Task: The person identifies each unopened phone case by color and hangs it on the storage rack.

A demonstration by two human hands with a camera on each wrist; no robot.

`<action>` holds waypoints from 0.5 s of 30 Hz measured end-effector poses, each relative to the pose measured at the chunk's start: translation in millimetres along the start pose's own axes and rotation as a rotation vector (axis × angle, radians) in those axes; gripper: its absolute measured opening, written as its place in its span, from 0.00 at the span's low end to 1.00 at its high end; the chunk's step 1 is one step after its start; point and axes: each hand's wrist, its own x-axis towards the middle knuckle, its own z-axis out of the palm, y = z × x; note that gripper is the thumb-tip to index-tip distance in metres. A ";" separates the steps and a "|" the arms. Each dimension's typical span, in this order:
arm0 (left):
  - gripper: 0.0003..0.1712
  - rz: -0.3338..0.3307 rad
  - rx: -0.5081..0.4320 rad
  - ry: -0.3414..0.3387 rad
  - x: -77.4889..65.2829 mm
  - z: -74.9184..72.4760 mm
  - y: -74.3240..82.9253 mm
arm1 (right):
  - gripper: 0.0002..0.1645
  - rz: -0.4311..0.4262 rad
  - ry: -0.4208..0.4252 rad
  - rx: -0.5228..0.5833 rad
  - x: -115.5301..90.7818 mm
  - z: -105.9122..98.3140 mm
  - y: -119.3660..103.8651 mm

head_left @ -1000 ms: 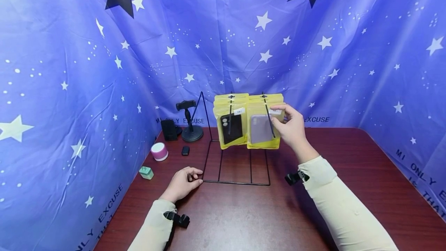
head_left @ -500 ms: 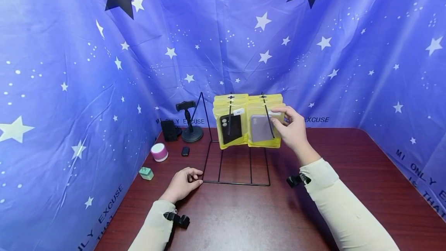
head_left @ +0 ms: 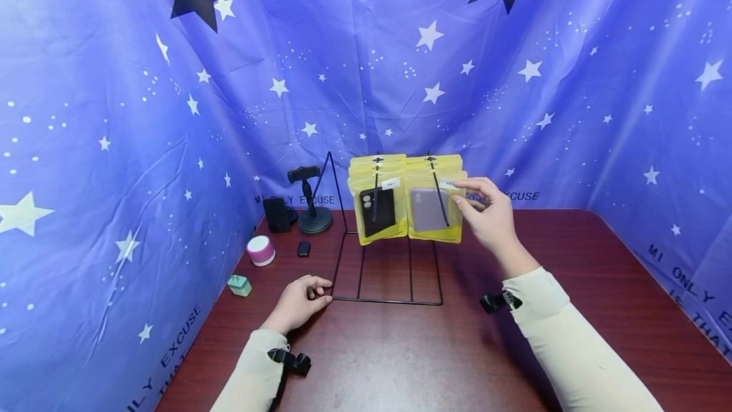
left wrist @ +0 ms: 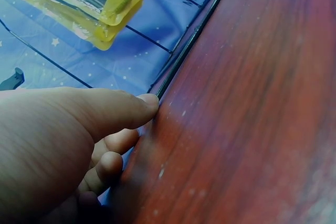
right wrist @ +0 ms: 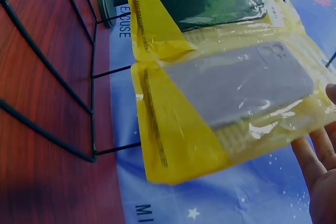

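A black wire display rack [head_left: 386,301] stands on the table, with clear yellow pouches hanging in two rows from its hooks. The front left pouch [head_left: 377,212] shows a black phone case; beside it, the front right pouch [head_left: 434,208] carries a lilac one [right wrist: 241,85]. My left hand [head_left: 300,302] pinches the front left corner of the rack's base, thumb [left wrist: 126,109] on the wire and other fingers curled below. At the right pouch's upper right edge is my right hand [head_left: 488,215], its thumb and index finger parted and its other fingers [right wrist: 315,161] extended below the pouch's edge.
On the left of the table [head_left: 377,361] stand a black phone stand [head_left: 314,218], a black box-shaped item [head_left: 277,215], a pink and white round container [head_left: 261,250], a small black object [head_left: 304,248] and a green block [head_left: 239,285]. A blue star-patterned curtain [head_left: 389,68] surrounds the table.
My right hand has drawn back to the right, from the hook and label to the pouch's edge, its thumb and index finger spreading. My left hand stays at the rack's corner.
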 end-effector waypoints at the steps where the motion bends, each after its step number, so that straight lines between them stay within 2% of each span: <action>1: 0.14 0.000 0.000 0.001 0.5 0.3 -0.1 | 0.17 -0.001 0.001 0.002 -1.6 -3.2 4.1; 7: 0.15 -0.002 -0.001 0.004 1.5 0.2 0.5 | 0.20 -0.012 -0.001 0.004 -13.9 -25.2 25.4; 15: 0.15 0.042 -0.026 0.021 0.3 -7.3 0.7 | 0.24 0.001 0.002 -0.108 -39.0 -53.5 31.7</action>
